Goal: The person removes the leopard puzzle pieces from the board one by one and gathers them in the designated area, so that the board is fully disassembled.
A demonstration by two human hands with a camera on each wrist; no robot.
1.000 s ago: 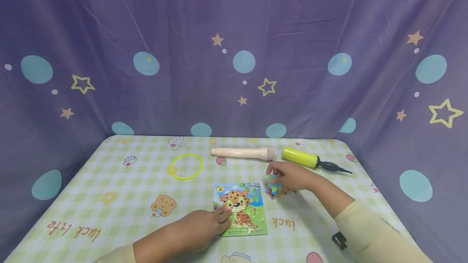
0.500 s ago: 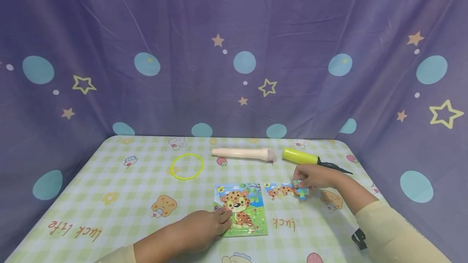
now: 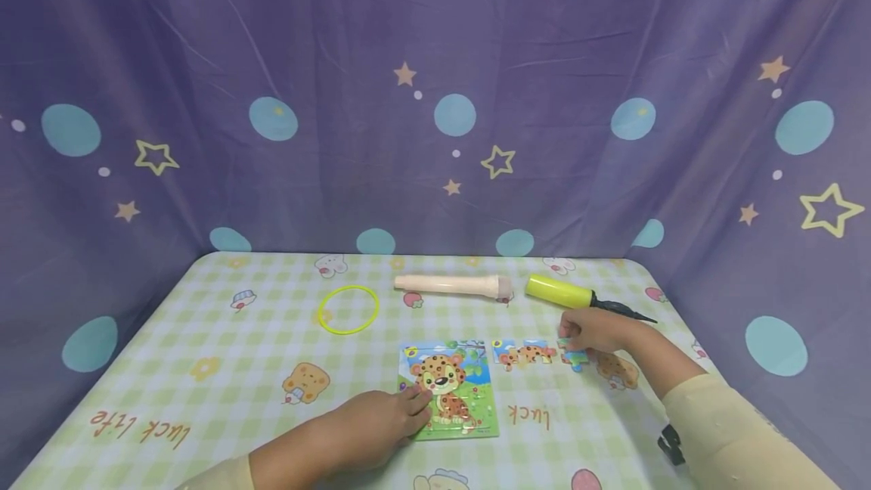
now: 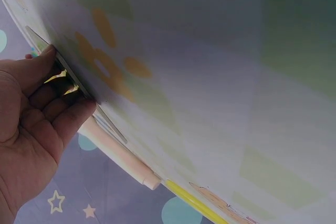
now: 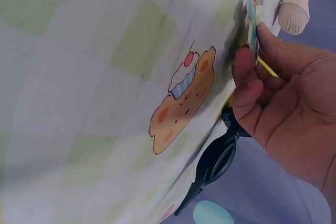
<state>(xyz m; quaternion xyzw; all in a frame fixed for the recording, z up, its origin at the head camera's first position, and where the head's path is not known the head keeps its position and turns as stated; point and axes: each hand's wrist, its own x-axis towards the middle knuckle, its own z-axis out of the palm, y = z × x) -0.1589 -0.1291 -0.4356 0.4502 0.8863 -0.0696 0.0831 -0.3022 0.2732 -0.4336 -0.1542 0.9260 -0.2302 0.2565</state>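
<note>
A square leopard jigsaw puzzle (image 3: 445, 392) lies in its tray on the table. My left hand (image 3: 377, 422) holds its left edge, the fingertips over the picture; in the left wrist view the thumb and fingers touch the board's edge (image 4: 113, 127). To the right of the puzzle, my right hand (image 3: 592, 330) pinches jigsaw pieces (image 3: 574, 356) between thumb and fingers, just above or at the cloth. These pieces show edge-on in the right wrist view, so their number is hidden. Beside them lies a joined strip of leopard pieces (image 3: 524, 354).
Behind the puzzle lie a pale pink toy microphone (image 3: 449, 286) and a yellow hand pump (image 3: 558, 291) with a black nozzle, close to my right hand. A yellow ring (image 3: 348, 310) is at the back left. The table wears a checked cloth (image 3: 224, 369); purple curtains surround it.
My right hand has moved right from beside the puzzle, uncovering the strip of pieces. The pieces in its grip have come apart from the strip's right end. My left hand has stayed put.
</note>
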